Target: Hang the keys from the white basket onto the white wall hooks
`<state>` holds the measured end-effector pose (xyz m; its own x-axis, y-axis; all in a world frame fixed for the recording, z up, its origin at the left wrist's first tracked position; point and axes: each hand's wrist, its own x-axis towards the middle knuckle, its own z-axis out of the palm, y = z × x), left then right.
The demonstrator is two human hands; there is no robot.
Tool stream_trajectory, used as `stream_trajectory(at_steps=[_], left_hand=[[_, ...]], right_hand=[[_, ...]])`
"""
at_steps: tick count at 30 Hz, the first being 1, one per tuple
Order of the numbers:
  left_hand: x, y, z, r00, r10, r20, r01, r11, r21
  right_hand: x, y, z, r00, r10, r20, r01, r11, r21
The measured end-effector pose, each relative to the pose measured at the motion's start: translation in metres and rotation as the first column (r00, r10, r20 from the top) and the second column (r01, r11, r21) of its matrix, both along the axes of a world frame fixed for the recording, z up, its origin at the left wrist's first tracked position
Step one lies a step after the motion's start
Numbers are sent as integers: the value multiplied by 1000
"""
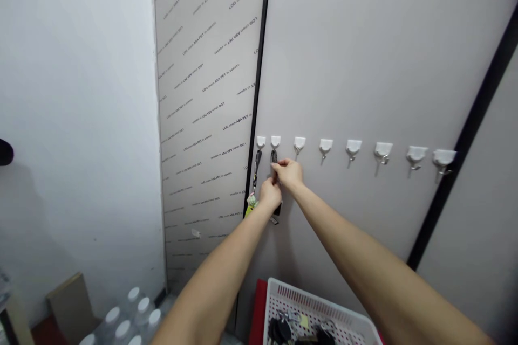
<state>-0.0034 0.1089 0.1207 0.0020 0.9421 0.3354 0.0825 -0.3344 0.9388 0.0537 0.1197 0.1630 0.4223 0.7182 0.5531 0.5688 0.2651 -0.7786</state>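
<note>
On the second hook [275, 142] from the left hangs a keychain with a dark strap [274, 156]. My right hand [290, 172] pinches this strap just under the hook. My left hand [270, 193] is closed around its lower part, right below the right hand. A black piece and a small light-coloured piece of the keychain show beneath my left hand; the rest is covered. Beside it, on the first hook [261, 142], another keychain [256, 167] hangs by a black strap, with a green and yellow charm [251, 204] at its lower end.
Several more white hooks [353, 148] run rightward across the grey cabinet door [364, 54]. Below stands a white perforated basket [319, 302] holding keychains, on something red. Clear bottles with white caps [123, 329] and a brown board [73, 304] are at lower left, near the white wall [81, 91].
</note>
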Motion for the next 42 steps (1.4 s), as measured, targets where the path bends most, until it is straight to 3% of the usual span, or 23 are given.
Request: stream_trajectory(at_steps=[8, 11, 14, 16, 18, 20, 21, 24, 28, 33, 37, 42], left_hand=[[0, -23, -12, 965, 181, -190, -174, 983, 53], [-4, -37, -25, 948, 258, -186, -227, 959, 172], [-7, -56, -53, 950, 264, -165, -206, 931, 301], [-8, -73, -82, 963, 172, -207, -107, 951, 289], [-7, -92, -115, 951, 20, -307, 49, 975, 215], [-5, -109, -147, 886, -147, -440, 216, 970, 111], [-3, -117, -160, 834, -221, -506, 288, 956, 56], [4, -130, -188, 662, -349, -664, 403, 912, -78], [12, -131, -199, 570, -347, -744, 402, 908, -115], [17, -129, -200, 576, -346, -741, 390, 913, -122], [17, -129, -201, 624, -254, -739, 311, 948, -64], [19, -127, -201, 563, -262, -784, 394, 919, -25]], right_hand=[[3, -14, -9, 995, 14, 103, -11, 999, -36], [10, -34, -24, 984, 75, 162, -71, 997, -30], [29, -65, -62, 941, 224, 255, -199, 973, -119], [47, -92, -101, 898, 333, 288, -256, 927, -273], [67, -121, -145, 860, 430, 276, -271, 842, -467], [87, -147, -184, 829, 486, 275, -228, 745, -627], [95, -158, -199, 824, 478, 304, -180, 730, -659], [109, -178, -227, 835, 405, 372, -99, 777, -622], [110, -183, -234, 866, 364, 341, -112, 808, -579], [105, -177, -240, 916, 314, 249, -145, 840, -522], [101, -178, -240, 918, 324, 231, -193, 870, -453], [96, -183, -237, 928, 364, 83, -297, 855, -425]])
